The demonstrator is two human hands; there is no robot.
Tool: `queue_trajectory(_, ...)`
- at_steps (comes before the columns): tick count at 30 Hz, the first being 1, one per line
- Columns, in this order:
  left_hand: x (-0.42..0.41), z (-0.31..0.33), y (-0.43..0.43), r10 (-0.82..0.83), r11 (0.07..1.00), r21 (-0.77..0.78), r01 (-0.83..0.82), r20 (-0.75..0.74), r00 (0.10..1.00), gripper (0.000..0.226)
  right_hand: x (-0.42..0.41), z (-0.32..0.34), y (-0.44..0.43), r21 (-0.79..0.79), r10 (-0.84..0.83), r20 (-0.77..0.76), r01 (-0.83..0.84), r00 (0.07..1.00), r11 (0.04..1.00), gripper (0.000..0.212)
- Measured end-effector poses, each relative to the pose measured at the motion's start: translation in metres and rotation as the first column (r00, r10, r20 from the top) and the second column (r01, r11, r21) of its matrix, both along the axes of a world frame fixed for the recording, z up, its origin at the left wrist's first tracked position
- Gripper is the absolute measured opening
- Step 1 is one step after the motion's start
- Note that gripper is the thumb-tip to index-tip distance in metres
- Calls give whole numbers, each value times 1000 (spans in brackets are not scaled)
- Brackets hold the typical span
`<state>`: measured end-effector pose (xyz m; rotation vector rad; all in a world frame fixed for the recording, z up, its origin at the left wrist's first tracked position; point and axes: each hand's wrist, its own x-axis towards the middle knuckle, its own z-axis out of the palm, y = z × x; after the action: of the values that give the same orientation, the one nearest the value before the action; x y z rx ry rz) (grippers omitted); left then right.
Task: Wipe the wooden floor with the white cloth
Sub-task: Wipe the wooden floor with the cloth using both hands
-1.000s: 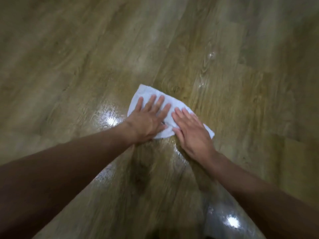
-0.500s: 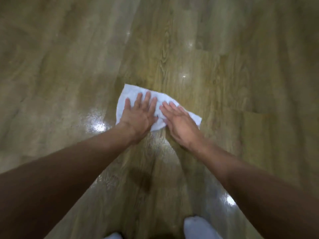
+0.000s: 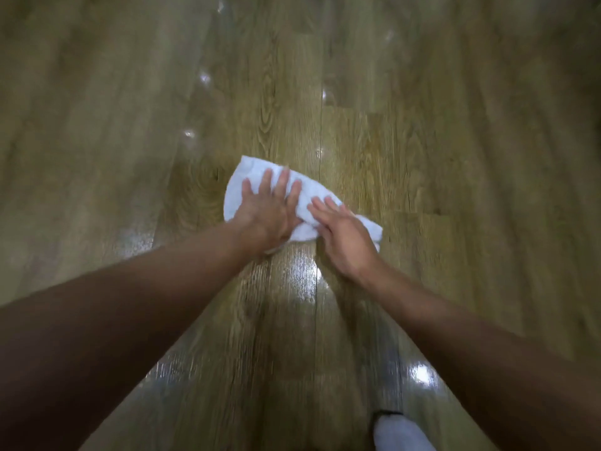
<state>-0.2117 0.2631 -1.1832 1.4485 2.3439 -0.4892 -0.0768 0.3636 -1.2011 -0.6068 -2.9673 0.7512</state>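
Cloth (image 3: 309,194): white, crumpled into a rough wedge, lying flat on the floor (image 3: 455,164) near frame centre. It runs diagonally, far-left corner to near-right corner.

Left hand (image 3: 265,213): palm down on the cloth's left half. Fingers straight and spread, tips pointing away from the person. It grips nothing and just presses flat. The heel of the palm sits at the cloth's near edge.

Right hand (image 3: 344,236): palm down on the cloth's right half. Fingers straight and close together, angled toward the left hand. It also lies flat, with no pinch and no curl. The cloth's right corner sticks out just beyond its outer edge.

The hands are just beside each other, with a strip of cloth showing between them. Both forearms are bare and reach in from the bottom corners.

Floor: wood-grain planks, seams running away from the person. A glossy patch (image 3: 302,281) with glare sits just on the near side of the cloth, between the forearms. Another bright reflection (image 3: 421,374) lies beside the right forearm. Small glints sit farther out, beyond the cloth.

A foot in a white sock (image 3: 398,434) shows at the bottom edge, right of centre. The frame is slightly motion-blurred, so cloth texture can't be read.
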Motion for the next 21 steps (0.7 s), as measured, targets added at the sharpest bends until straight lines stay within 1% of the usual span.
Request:
queue_trajectory(2,35,-5,-21,-103,992,72,103,-5,995,69,46,-5,-12,13,1,-54,-1,999,1000,48)
queue_trajectory(3,52,-6,-30,-146,987,70,145,1,989,69,67,-7,-15,16,36,-43,-35,998,999,48)
queue_trajectory(4,65,-7,-35,-161,985,60,160,16,987,70,83,-7,-12,27,107,-17,-106,994,994,48)
queue_trajectory(6,73,-9,-29,-144,987,79,139,52,988,70,91,-2,6,11,244,51,-245,968,969,47)
queue_trajectory(8,62,-4,-6,-90,990,117,76,111,990,70,77,4,34,1,283,99,-284,954,959,46)
queue_trajectory(9,55,0,9,-68,992,111,55,118,991,70,68,5,49,15,260,118,-264,958,964,46)
queue_trajectory(13,30,12,59,28,999,-39,-23,146,989,70,36,-2,78,117,76,114,-90,991,989,45)
queue_trajectory(15,39,14,60,-5,999,-52,11,110,994,68,46,-9,66,167,-52,74,39,996,985,49)
queue_trajectory(16,48,12,54,-47,998,-42,50,80,996,68,58,-11,54,174,-83,39,75,996,982,50)
queue_trajectory(18,71,9,38,-145,989,-7,145,44,988,67,92,-12,30,152,-92,-7,92,996,984,48)
queue_trajectory(21,93,5,25,-244,969,-30,246,50,969,69,132,-10,25,132,38,-39,-33,999,991,50)
